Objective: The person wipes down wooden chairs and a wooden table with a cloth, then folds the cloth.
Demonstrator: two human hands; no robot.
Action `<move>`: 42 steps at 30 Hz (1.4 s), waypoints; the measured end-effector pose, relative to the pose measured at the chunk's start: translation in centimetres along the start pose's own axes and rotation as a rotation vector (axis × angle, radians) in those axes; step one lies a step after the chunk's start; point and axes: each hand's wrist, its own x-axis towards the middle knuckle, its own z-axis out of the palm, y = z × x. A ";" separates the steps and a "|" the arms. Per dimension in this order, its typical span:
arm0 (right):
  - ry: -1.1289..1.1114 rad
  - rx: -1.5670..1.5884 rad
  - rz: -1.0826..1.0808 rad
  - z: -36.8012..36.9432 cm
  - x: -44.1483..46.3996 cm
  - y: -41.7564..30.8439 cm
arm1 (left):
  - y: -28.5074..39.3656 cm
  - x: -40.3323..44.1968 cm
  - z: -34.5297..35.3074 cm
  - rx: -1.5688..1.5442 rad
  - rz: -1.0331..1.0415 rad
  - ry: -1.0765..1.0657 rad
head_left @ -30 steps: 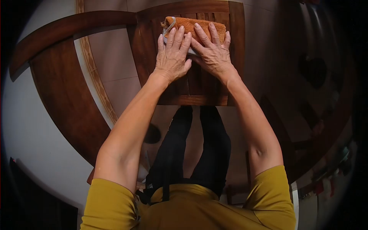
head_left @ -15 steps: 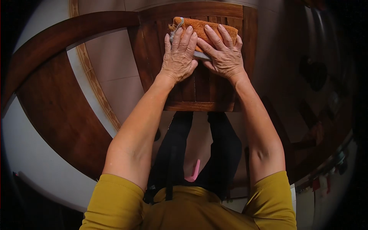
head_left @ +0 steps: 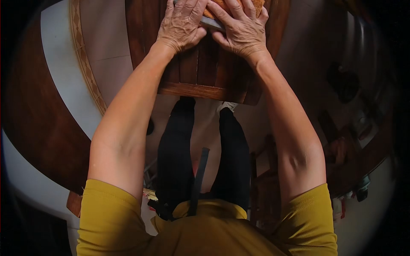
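Note:
An orange cloth [head_left: 259, 5] with a grey edge lies on a dark slatted wooden seat [head_left: 200, 68], partly cut off by the top of the view. Pressed on its left part is my left hand [head_left: 181, 25], palm down, with the fingers extended. My right hand [head_left: 243, 27] lies flat on the right part, its fingers spread and the thumb pointing toward the left hand. The cloth's grey edge shows between the two hands. Some of the fingertips are near or beyond the frame's top edge.
At left, a curved dark wooden piece [head_left: 32, 106] stands by a pale surface [head_left: 68, 72] and a patterned floor border [head_left: 81, 47]. My legs are below the seat, with a light shoe [head_left: 227, 105]. Dim objects, one of them dark [head_left: 343, 83], are at the right.
The whole view has shifted, so the seat, cloth and both hands sit higher in the frame. Both hands stay on the cloth. The pink object between my legs is now mostly hidden.

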 end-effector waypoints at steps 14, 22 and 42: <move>0.040 -0.084 0.000 -0.4 0.3 0.0 | 0.0 0.3 -0.1 0.034 0.045 0.052; 0.094 -0.089 -0.034 -0.4 0.2 -0.2 | 0.3 -0.1 0.3 0.025 0.062 0.129; 0.125 -0.105 -0.076 -0.4 -1.0 0.0 | 1.9 -0.5 1.9 0.012 -0.025 0.283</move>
